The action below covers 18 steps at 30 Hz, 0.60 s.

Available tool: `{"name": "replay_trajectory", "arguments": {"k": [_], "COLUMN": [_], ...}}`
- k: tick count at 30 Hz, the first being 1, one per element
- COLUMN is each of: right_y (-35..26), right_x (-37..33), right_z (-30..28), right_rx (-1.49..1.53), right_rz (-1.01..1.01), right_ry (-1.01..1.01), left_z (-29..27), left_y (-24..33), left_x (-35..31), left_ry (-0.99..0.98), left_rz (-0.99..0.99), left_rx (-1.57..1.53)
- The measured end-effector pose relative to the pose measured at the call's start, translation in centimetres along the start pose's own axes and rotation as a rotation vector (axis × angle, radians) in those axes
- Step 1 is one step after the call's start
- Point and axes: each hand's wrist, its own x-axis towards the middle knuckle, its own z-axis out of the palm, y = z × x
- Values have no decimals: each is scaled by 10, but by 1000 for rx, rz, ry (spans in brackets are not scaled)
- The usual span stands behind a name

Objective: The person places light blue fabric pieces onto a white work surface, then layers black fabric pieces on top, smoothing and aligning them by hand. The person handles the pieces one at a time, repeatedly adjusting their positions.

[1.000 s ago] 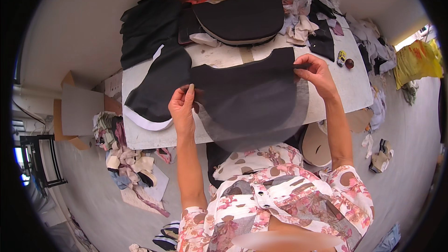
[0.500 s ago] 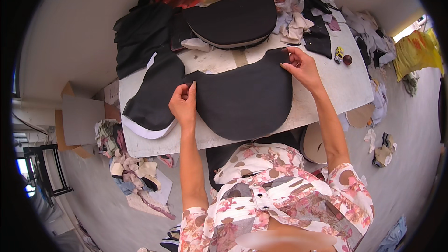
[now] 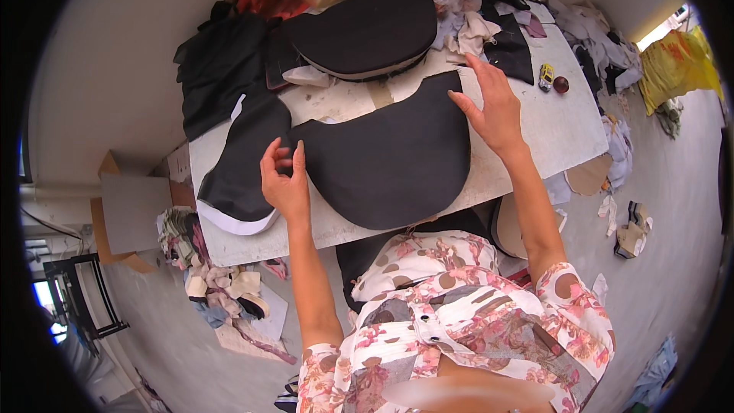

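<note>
Grey concrete floor strewn with fabric offcuts surrounds a pale counter (image 3: 550, 130) that runs slantwise across the view, its far end heaped with dark cloth and scraps. On the bare middle of the counter lies a large black half-round fabric panel (image 3: 382, 160), flat, its straight edge turned away from the person and its curved edge bulging toward the near rim and slightly over it. Its long axis runs from lower left to upper right, and the two hands sit at its opposite ends. The left hand (image 3: 284, 183) rests at the panel's left tip, fingers loosely curled with thumb and forefinger apparently pinching the corner, though the grip itself is too small to be sure of. The right hand (image 3: 489, 107) is spread open, fingers splayed, pressing or hovering on the upper right corner and gripping nothing. Just left of the left hand lies another black piece with a white edge (image 3: 241, 176), and a second domed black panel (image 3: 367, 30) sits beyond, well apart from both hands
</note>
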Motion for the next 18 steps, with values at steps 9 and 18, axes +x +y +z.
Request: {"name": "replay_trajectory", "arguments": {"k": [9, 18], "right_y": [-17, -39], "right_x": [-24, 26], "right_z": [36, 29], "right_rx": [-251, -17], "right_rz": [-277, -390], "right_ry": [-452, -46], "left_z": [9, 5], "left_y": [10, 10], "left_x": [-13, -13], "left_ry": [-536, -485], "left_rz": [443, 404], "left_rx": [367, 246]}}
